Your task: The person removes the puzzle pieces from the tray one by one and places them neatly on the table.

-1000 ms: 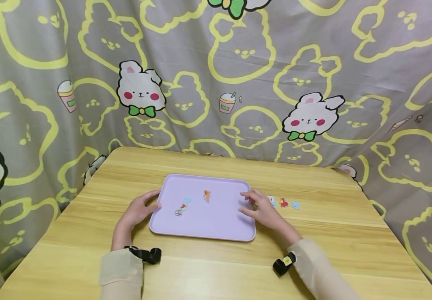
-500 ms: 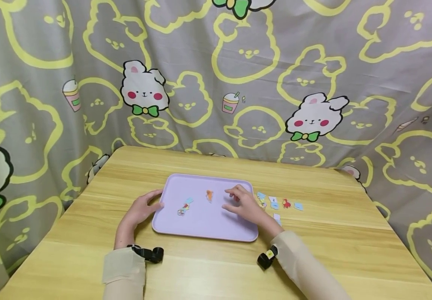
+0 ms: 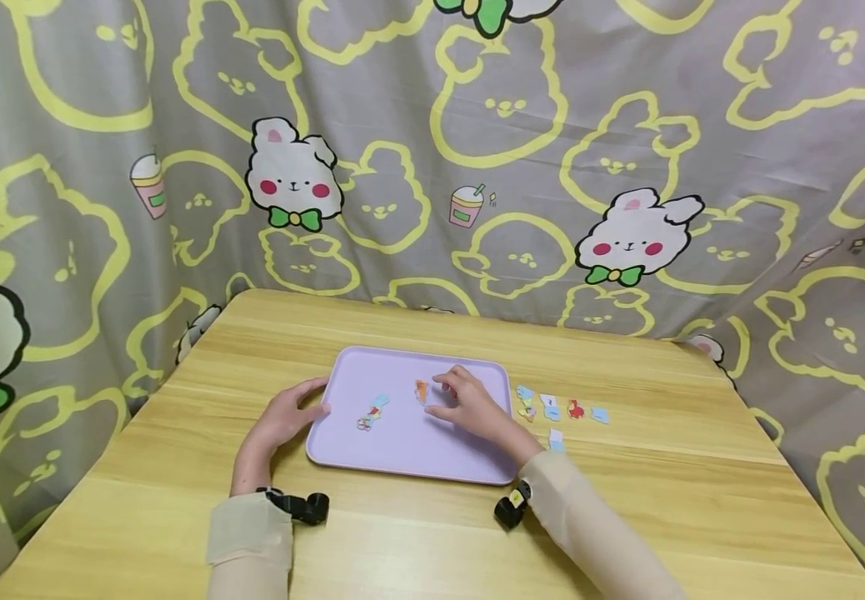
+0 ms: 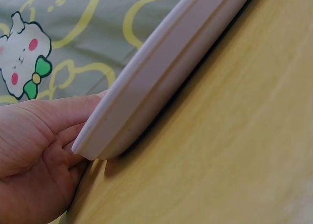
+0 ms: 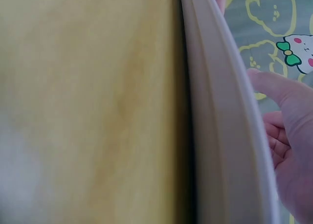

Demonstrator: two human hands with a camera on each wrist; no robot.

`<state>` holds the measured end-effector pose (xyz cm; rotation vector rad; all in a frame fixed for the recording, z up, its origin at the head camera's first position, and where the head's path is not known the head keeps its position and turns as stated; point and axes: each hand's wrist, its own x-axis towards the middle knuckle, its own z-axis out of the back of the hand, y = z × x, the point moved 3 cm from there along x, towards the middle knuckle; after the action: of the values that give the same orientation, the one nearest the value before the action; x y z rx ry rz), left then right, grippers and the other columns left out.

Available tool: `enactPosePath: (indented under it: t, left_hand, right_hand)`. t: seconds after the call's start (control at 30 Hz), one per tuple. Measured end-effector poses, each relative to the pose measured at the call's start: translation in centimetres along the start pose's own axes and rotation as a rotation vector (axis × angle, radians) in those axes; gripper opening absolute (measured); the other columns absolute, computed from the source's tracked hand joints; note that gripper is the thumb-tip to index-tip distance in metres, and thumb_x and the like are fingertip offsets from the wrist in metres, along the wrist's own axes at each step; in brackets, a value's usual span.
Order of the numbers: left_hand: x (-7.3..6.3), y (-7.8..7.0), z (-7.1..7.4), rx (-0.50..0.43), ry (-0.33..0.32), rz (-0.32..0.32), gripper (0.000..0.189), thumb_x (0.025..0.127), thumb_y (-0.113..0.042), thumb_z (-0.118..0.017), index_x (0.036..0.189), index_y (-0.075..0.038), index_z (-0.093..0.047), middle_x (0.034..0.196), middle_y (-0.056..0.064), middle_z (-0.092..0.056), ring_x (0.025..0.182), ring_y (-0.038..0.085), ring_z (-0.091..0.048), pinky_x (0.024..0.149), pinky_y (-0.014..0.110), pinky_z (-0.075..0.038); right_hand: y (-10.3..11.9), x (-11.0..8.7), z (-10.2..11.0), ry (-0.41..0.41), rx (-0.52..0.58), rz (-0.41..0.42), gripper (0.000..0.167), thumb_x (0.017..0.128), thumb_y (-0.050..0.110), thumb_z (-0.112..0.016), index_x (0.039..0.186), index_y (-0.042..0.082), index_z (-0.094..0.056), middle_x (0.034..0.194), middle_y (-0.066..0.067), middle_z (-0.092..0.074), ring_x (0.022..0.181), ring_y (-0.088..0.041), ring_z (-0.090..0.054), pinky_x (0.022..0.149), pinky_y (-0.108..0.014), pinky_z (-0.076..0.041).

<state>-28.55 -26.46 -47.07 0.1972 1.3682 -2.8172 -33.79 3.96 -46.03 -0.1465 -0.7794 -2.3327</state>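
My left hand [image 3: 282, 415] holds the left rim of a lilac tray [image 3: 417, 462]; in the left wrist view the thumb lies over the rim and the fingers bend below it. Above the tray, my right hand [image 3: 473, 406] has thumb and fingers apart, with nothing seen between them. Just left of its fingertips lies a small orange cut-out piece [image 3: 421, 392]. Further left on the tray is a slanted row of joined small pieces [image 3: 372, 414], light blue, red and multicoloured. The right wrist view shows the right thumb over the tray's near side; the pieces are hidden there.
Right of the tray, on the wooden table [image 3: 672, 492], lie several loose pieces: a red one [image 3: 576, 409], a light blue one [image 3: 600, 415], a white-and-blue one [image 3: 556, 440] and others by the rim. A patterned curtain [image 3: 402, 275] hangs behind the table.
My right hand has moved left from the tray's right rim to beside the orange piece, uncovering the loose pieces on the table. The left hand stays at the left rim.
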Motion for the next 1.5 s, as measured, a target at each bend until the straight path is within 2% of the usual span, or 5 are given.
enactPosePath:
  t: [0.37,0.53,0.7,1.07,1.5]
  left_hand:
    - [0.0,-0.2,0.0,-0.019,0.005,0.005,0.054,0.099,-0.017,-0.057,0.149,-0.007,-0.041,0.156,0.022,-0.034,0.147,0.045,-0.023,0.121,0.060,-0.019]
    - [0.0,-0.2,0.1,-0.021,0.005,0.010,0.054,0.099,-0.017,-0.057,0.149,-0.008,-0.040,0.157,0.022,-0.033,0.147,0.045,-0.022,0.121,0.060,-0.019]
    - [0.1,-0.4,0.2,-0.022,0.005,0.013,0.054,0.099,-0.017,-0.056,0.150,-0.008,-0.040,0.157,0.022,-0.032,0.148,0.045,-0.022,0.121,0.060,-0.018]
    - [0.0,-0.4,0.1,-0.022,0.009,0.015,0.054,0.099,-0.017,-0.056,0.150,-0.009,-0.040,0.157,0.022,-0.032,0.148,0.045,-0.021,0.121,0.060,-0.018]
    - [0.0,-0.4,0.1,-0.022,0.004,0.010,0.054,0.099,-0.016,-0.057,0.149,-0.008,-0.040,0.157,0.022,-0.033,0.148,0.045,-0.022,0.121,0.060,-0.018]
  right_hand:
    - [0.2,1.1,-0.8,0.042,-0.049,0.004,0.052,0.083,0.026,-0.078,0.122,-0.005,-0.063,0.096,-0.008,-0.055,0.082,-0.013,-0.045,0.071,-0.026,-0.044]
    - [0.5,1.4,-1.0,0.075,-0.081,0.010,0.047,0.086,0.025,-0.075,0.121,-0.004,-0.064,0.098,-0.008,-0.056,0.083,-0.014,-0.046,0.073,-0.029,-0.044]
    - [0.6,1.6,-1.0,0.064,-0.091,0.018,0.040,0.087,0.022,-0.074,0.117,-0.003,-0.067,0.095,-0.008,-0.057,0.082,-0.014,-0.047,0.074,-0.029,-0.046]
    - [0.6,1.3,-1.2,0.005,-0.017,0.041,0.024,0.079,0.012,-0.074,0.098,-0.001,-0.069,0.085,-0.007,-0.056,0.075,-0.012,-0.047,0.065,-0.021,-0.045]
    - [0.7,1.0,-1.0,0.040,-0.030,0.032,0.023,0.081,0.015,-0.074,0.099,0.001,-0.070,0.083,-0.005,-0.058,0.073,-0.008,-0.048,0.064,-0.016,-0.043]
